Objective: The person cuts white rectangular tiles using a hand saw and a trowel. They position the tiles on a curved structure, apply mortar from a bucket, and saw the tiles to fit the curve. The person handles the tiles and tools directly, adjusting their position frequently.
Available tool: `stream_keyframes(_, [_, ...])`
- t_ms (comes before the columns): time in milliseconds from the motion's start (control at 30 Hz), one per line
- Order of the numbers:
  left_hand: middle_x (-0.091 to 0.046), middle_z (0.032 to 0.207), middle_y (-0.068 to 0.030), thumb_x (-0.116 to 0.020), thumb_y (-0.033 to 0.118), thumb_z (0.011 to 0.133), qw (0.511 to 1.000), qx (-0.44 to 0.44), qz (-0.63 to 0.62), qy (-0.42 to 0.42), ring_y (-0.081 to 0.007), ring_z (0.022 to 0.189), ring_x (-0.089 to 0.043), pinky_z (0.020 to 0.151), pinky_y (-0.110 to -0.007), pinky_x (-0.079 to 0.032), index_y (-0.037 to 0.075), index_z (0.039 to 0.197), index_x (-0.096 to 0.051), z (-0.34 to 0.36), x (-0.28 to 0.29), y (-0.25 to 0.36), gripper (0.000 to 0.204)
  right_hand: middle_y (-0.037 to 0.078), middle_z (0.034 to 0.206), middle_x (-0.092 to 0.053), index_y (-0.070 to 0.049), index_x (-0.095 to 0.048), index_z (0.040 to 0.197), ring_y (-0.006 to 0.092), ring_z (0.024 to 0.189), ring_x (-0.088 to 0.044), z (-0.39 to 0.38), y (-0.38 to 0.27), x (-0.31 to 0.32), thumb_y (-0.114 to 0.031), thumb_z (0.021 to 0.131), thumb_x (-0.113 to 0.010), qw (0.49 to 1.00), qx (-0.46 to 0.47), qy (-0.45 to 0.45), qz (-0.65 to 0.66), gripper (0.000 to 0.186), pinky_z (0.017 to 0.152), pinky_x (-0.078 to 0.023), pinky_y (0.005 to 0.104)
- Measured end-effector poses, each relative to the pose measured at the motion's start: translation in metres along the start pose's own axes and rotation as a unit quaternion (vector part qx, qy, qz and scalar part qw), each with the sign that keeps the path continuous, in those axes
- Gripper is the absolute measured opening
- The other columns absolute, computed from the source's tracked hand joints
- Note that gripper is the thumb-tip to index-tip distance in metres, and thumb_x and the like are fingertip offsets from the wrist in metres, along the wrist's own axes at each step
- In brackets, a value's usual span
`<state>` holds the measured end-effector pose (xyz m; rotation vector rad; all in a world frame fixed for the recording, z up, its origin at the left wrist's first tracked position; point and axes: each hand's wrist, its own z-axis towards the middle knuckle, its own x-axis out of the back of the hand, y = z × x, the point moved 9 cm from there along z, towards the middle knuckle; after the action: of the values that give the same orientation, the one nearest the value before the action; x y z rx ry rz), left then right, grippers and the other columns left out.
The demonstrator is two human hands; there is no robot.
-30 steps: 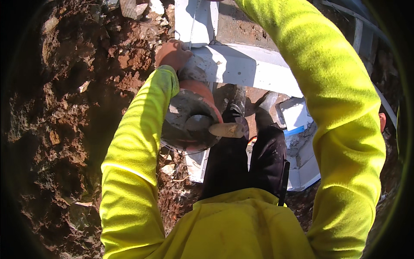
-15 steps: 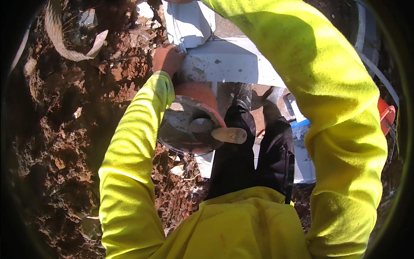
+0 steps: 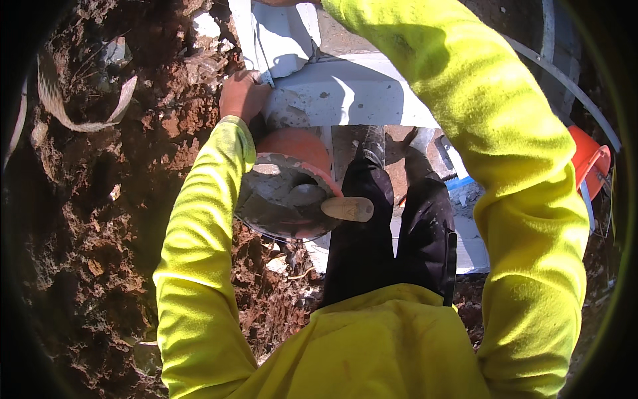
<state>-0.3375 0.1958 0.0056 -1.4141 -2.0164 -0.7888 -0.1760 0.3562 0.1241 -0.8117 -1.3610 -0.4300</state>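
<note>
I look straight down on a person in a yellow top standing among white blocks set in red earth (image 3: 100, 219). My left hand (image 3: 242, 94) rests curled on the near corner of the upright white block (image 3: 282, 36), fingers folded against its edge, holding nothing loose. My right hand (image 3: 286, 2) barely shows at the top rim beyond the sleeve; I cannot tell whether it is spread or gripping. The block lies dead ahead, above both hands' reach line, its long axis running away from me, sitting on the flat white block (image 3: 352, 93). The left hand is the nearer one. Below it sits an orange mortar bucket (image 3: 292, 193) with a wooden-handled trowel (image 3: 345, 208) lying across it, handle pointing right
</note>
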Motion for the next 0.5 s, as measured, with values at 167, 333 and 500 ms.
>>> stream_keyframes(167, [-0.062,0.072,-0.0031,-0.068,0.013,0.081,0.975,-0.111,-0.126,0.143,-0.0112,0.063,-0.054,0.062,-0.028,-0.045,0.002,0.092,-0.068,-0.012,0.092,0.024,0.015,0.028,0.114,-0.064,-0.002,-0.071,0.111,0.0438,0.116,-0.056,-0.131,0.031,0.079,-0.018,0.085,-0.061,0.988,-0.127,0.025,0.078,0.031,0.098,-0.041,0.0623])
stream_keyframes(333, [-0.054,0.073,0.0016,-0.060,-0.002,0.083,0.944,-0.132,-0.302,0.023,-0.0060,0.066,-0.048,0.059,-0.022,-0.037,0.001,0.086,-0.062,-0.089,0.129,0.168,0.005,0.018,0.095,-0.059,-0.005,-0.067,0.119,0.0362,0.088,-0.058,-0.310,0.029,0.064,-0.022,0.085,-0.062,0.930,-0.291,0.051,0.218,0.038,0.076,-0.048,0.0479])
stream_keyframes(500, [-0.061,0.082,-0.0045,-0.070,-0.007,0.075,0.924,-0.282,-0.246,-0.082,-0.0113,0.078,-0.060,0.072,-0.025,-0.047,0.000,0.097,-0.064,-0.216,0.055,0.300,0.024,0.019,0.117,-0.059,-0.002,-0.049,0.137,0.0380,0.108,-0.056,-0.406,-0.056,0.045,-0.008,0.080,-0.066,0.719,-0.375,0.123,0.572,0.060,0.096,-0.044,0.0458])
